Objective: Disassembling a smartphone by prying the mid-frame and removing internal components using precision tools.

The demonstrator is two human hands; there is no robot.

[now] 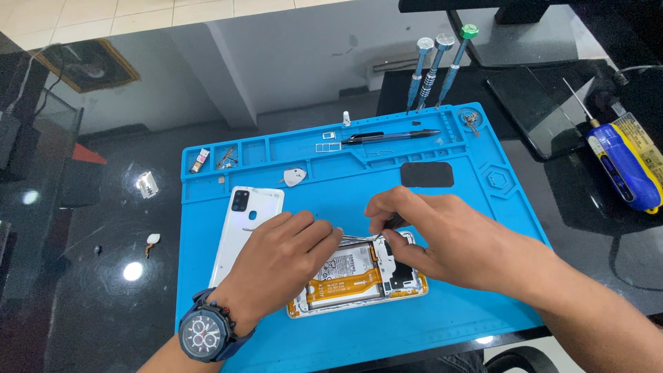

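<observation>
Lying face down near the front edge of a blue work mat (442, 331), an opened phone (359, 276) shows its battery, orange flex cable and black shielding.

Left hand (280, 259): rests on the phone's near-left end, its grip narrow, fingers pinched on thin metal tweezers (359, 237) whose tips reach rightward across the upper part of the phone. A dark wristwatch (205, 333) sits behind it.

Right hand (435, 238): directly beside the left, fingertips closed on a small dark tool or part (395, 222) over the phone's top end; what it is cannot be told.

Handling judgement: the tweezers are best kept low and flat, with both wrists braced on the mat, so the tips cannot slip into the battery or flex.

Just left of the left hand: a white back cover (242, 228), camera cut-out up. Beyond both hands: a white pick (295, 177), a black pad (427, 175), a black pen-like tool (390, 137), three upright screwdrivers (435, 69). Far right of the right hand, on the dark tabletop (103, 290): a dark phone (535, 110) and a blue and yellow bottle (625, 166).
</observation>
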